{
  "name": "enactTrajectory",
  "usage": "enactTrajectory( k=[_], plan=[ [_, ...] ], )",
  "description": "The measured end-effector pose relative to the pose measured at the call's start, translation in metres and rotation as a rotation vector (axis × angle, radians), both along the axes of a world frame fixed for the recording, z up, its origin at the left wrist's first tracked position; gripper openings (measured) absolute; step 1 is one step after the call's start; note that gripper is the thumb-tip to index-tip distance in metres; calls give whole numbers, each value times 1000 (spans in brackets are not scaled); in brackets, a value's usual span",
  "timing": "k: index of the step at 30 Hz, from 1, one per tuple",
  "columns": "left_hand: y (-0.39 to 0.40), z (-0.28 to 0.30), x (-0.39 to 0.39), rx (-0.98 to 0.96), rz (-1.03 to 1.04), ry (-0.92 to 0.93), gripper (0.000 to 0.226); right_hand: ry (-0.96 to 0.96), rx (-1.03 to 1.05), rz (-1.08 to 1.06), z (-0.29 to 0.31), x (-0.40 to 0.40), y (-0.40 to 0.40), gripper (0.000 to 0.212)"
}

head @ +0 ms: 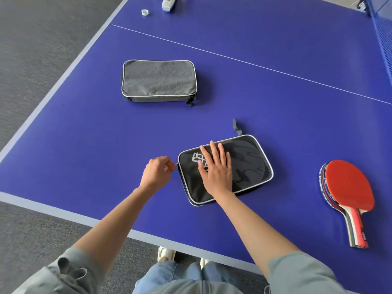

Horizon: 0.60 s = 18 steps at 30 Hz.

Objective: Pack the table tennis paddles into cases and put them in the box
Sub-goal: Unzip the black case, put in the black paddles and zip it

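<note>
Right hand (216,168) lies flat, fingers spread, pressing the black fabric paddle case (244,166) onto the blue surface (275,107). Left hand (157,171) fingers pinch its zipper pull (176,164). Stacked red-rubber paddles (347,185) lie unpacked to the right; grey fabric case (159,80) sits zipped. No box visible. Judgement: early stage.

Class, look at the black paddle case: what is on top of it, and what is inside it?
The right hand lies flat on the black case, partly covering its white logo. The left hand pinches the zipper pull at the case's left end. The fabric hides the inside, so its contents cannot be seen.
</note>
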<state>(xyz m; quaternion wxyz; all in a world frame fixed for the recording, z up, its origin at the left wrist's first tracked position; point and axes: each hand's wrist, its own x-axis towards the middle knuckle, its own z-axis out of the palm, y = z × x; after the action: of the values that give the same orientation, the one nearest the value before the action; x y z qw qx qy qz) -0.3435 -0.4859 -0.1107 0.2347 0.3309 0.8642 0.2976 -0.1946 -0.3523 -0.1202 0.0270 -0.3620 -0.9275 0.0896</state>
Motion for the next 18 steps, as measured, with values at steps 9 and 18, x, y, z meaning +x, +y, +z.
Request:
enactTrajectory(
  k=[9,18],
  plan=[
    [-25,2,58,107,104,-133,14,25,-23,-222,-6,-43,9,51],
    [-30,11,57,174,264,-389,3,605,-367,-150,25,-13,-18,19]
  ],
)
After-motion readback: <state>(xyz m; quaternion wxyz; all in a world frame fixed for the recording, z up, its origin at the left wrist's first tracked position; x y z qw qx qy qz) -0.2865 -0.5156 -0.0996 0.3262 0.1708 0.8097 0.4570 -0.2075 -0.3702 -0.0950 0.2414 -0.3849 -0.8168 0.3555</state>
